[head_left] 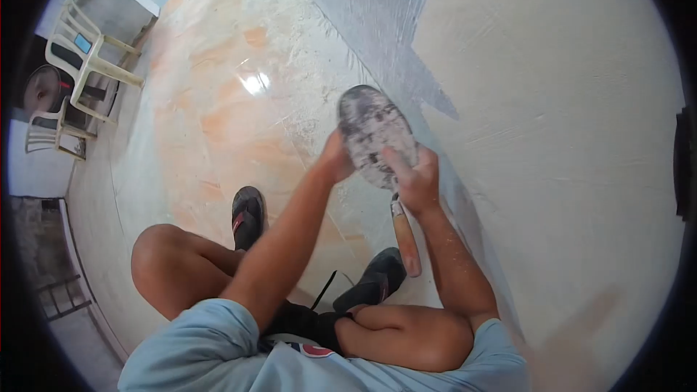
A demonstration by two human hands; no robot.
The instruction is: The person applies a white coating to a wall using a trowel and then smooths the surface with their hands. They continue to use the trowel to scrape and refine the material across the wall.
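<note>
I am crouched by a plastered wall [566, 138]. My left hand [335, 158] holds the left edge of a round, plaster-smeared plate [374, 134] tilted up in front of me. My right hand [417, 180] is closed around a tool with a wooden handle [405, 236]. The handle points down toward my knee. The tool's blade is hidden behind the plate and my fingers. Both hands sit close together at the base of the wall, where a grey patch [392, 36] meets the pale plaster.
The tiled floor [218, 116] is dusty, with white debris along the wall's foot. My feet in black sandals [248, 216] rest on it. White plastic chairs [80, 51] stand at the far left. A railing [62, 294] runs along the lower left.
</note>
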